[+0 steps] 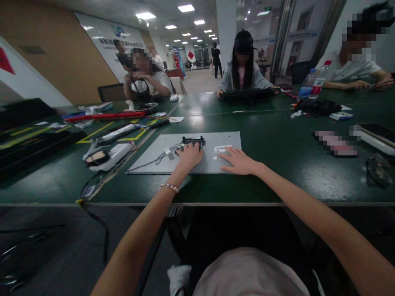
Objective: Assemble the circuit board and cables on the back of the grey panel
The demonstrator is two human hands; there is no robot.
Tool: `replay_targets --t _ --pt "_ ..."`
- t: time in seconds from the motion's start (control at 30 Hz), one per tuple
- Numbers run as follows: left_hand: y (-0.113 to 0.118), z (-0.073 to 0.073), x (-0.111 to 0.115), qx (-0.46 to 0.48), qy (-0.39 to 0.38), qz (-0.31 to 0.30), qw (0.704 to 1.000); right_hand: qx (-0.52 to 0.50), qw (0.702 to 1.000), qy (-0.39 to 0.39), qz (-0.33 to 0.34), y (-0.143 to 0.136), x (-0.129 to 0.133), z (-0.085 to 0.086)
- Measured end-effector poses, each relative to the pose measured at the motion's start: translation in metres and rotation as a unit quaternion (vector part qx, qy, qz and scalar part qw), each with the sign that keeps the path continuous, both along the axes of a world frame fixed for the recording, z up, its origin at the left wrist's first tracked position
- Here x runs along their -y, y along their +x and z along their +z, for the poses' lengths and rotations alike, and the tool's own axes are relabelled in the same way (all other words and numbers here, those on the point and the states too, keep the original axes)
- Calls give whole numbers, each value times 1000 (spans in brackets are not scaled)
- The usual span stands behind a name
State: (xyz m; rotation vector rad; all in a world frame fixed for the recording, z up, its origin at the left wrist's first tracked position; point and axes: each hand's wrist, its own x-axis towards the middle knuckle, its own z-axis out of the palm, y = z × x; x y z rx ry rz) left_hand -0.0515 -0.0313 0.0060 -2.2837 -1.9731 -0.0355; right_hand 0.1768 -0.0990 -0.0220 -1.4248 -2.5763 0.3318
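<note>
A flat grey metal panel lies on the green table in front of me. On its upper middle sits a small black bracket-like part with a dark cable running off to the left. My left hand, with a beaded bracelet at the wrist, has its fingers bent over the near side of this black part. My right hand rests on the panel's right side with fingers spread, its fingertips beside two white labels. Nothing shows in the right hand. The left fingertips partly hide the black part.
Left of the panel lies a white handheld device with cords. Across the table, several people sit, one behind a dark flat panel. To the right are bottles, a black bundle and phones. The table's front edge runs near me.
</note>
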Motion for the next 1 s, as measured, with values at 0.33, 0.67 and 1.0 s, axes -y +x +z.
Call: replay_targets --t 0.33,0.67,1.0 --pt "-29 -16 -85 45 58 71 995 -13 1000 -20 9 1 -1 1" --pt "-30 -6 -62 72 87 73 991 -6 999 -33 16 2 -5 -1" --pt "-130 12 -67 -12 44 131 990 5 1000 -16 21 1 -3 -1"
